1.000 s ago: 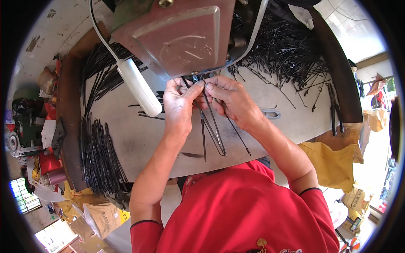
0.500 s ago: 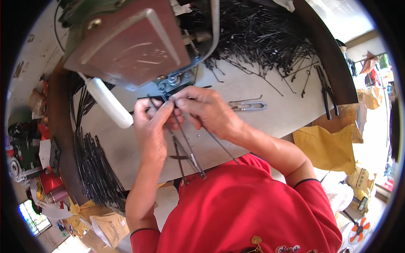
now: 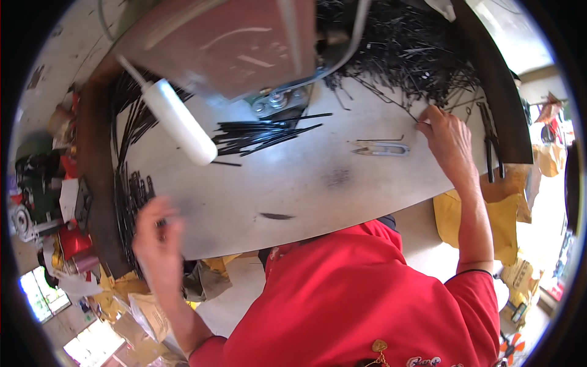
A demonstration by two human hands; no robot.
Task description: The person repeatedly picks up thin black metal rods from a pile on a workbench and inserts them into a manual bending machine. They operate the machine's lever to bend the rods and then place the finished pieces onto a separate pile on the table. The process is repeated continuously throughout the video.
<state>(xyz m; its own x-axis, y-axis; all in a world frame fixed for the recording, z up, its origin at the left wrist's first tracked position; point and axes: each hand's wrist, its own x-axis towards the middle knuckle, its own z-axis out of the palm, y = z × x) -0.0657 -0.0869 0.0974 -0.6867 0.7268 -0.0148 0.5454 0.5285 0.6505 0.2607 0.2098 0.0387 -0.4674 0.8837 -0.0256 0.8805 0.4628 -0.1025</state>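
Note:
My right hand (image 3: 451, 144) is at the near edge of a tangled heap of thin black rods (image 3: 403, 55), its thumb and forefinger pinched on the end of one thin black rod (image 3: 413, 115). Smeared by motion, my left hand (image 3: 158, 232) is over the bundle of black strips (image 3: 131, 189) along the table's left side; whether it holds any cannot be made out. Between the hands, a small pile of flat black strips (image 3: 263, 134) lies below the machine head (image 3: 226, 49). A single dark sliver (image 3: 277, 216) rests nearer my body.
Thread snips (image 3: 382, 148) lie right of centre on the pale table (image 3: 330, 196). Dark-handled pliers (image 3: 487, 144) are by the raised brown right rim (image 3: 510, 92). A white cylindrical handle (image 3: 180, 125) hangs from the machine over the left part. Yellow paper (image 3: 483, 223) hangs beyond the right edge.
My hands have parted from under the machine head, the left going down-left to the bundle and the right going right to the heap. The strips they held are gone from them; the view has shifted.

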